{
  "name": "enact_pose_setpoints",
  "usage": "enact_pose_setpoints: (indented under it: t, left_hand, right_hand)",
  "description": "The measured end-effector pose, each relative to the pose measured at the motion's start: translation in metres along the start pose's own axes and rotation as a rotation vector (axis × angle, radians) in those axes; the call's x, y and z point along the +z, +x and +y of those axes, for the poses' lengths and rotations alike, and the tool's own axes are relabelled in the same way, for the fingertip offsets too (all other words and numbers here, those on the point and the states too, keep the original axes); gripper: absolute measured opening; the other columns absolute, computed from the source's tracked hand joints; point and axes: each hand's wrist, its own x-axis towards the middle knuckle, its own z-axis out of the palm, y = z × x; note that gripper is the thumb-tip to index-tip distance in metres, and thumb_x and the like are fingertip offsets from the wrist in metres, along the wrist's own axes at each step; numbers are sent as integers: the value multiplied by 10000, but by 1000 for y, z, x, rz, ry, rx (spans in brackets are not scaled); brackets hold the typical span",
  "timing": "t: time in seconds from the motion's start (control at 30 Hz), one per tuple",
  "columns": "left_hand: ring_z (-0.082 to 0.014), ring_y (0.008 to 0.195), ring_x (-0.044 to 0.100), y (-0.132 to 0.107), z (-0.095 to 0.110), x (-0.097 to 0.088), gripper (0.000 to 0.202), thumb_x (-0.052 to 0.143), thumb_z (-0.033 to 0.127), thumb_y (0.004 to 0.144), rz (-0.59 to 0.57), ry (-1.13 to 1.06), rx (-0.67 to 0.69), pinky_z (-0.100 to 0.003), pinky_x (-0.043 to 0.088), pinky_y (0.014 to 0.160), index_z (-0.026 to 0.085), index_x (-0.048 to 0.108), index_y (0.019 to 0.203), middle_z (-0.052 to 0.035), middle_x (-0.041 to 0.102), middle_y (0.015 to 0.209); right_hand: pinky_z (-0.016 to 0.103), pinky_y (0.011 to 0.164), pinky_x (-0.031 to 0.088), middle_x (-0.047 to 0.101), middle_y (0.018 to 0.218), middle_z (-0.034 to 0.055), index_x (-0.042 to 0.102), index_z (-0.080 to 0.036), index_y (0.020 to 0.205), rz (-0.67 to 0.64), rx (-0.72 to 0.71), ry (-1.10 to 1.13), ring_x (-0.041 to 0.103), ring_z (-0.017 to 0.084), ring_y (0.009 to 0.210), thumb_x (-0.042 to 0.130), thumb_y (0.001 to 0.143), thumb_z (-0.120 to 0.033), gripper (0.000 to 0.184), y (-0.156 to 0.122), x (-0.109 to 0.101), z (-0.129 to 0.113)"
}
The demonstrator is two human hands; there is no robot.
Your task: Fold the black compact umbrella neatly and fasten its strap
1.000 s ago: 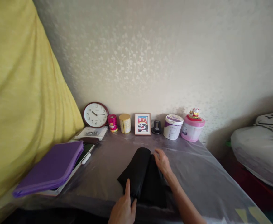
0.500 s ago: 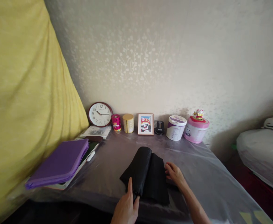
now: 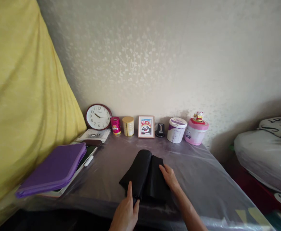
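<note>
On the table in front of me lies a black umbrella [image 3: 138, 171], closed, with loose fabric flaps spread to its left and right. My left hand [image 3: 126, 210] closes around its near end, index finger stretched along the fabric; the gripped part is mostly hidden. At the right flap, my right hand [image 3: 169, 176] has its fingers on the outer edge, thumb side toward the cloth. That hand looks closed on the flap, though its lower fingers are hidden.
A purple zip folder [image 3: 54, 165] lies on books at the left, beside a white marker [image 3: 89, 160]. Along the wall stand a clock [image 3: 98, 117], a pink can [image 3: 115, 125], a yellow tin [image 3: 128, 126], a panda picture frame [image 3: 146, 127], a black device [image 3: 160, 130] and two tubs [image 3: 176, 131].
My right hand has moved onto the umbrella's right flap from just beside it, and the flap's edge is drawn inward slightly. My left hand keeps its grip. The view has shifted a little right.
</note>
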Motion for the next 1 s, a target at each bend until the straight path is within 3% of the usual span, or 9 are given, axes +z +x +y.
enact_pose_setpoints:
  t: [0.07,0.3,0.47,0.67,0.83,1.0]
  left_hand:
    - [-162,893,600,0,1,-1,635,289,320,881,-3,7,5,-227,394,740,116,-37,1386,-114,619,1050]
    - [-170,880,603,0,0,0,622,281,317,886,-2,62,-13,-249,393,740,124,-32,1387,-106,632,1013]
    - [-172,896,598,0,2,-2,632,290,313,883,-21,81,-23,-250,391,749,122,-42,1386,-109,627,1030]
    - [-179,877,606,1,2,-4,638,301,299,876,-34,112,-17,-251,388,742,109,-33,1385,-117,638,997]
    - [-191,896,598,2,1,-4,643,319,293,865,-42,143,-13,-265,387,757,63,14,1382,-156,619,1030]
    - [-222,912,591,3,3,-7,606,311,305,859,-69,201,-49,-297,401,761,37,129,1370,-173,616,1007]
  right_hand:
    - [228,483,384,552,548,1,615,-147,659,17,-63,29,516,151,570,528,674,-511,375,0,-1,-3]
    - [260,599,441,642,724,48,644,-120,897,13,-124,180,570,198,713,537,687,-541,483,1,-1,-22]
    - [255,597,459,647,768,56,611,-113,975,1,-129,224,584,197,740,522,716,-511,483,7,24,-38]
    - [218,435,451,617,692,25,510,-96,1107,-49,-17,238,566,144,577,518,729,-435,507,19,62,-52]
    - [222,454,465,622,716,27,467,-107,1139,-92,-18,125,585,147,605,485,766,-368,456,24,83,-51]
    - [240,580,435,657,728,44,487,-122,1119,-67,-133,-202,620,182,720,479,797,-324,381,25,92,-48]
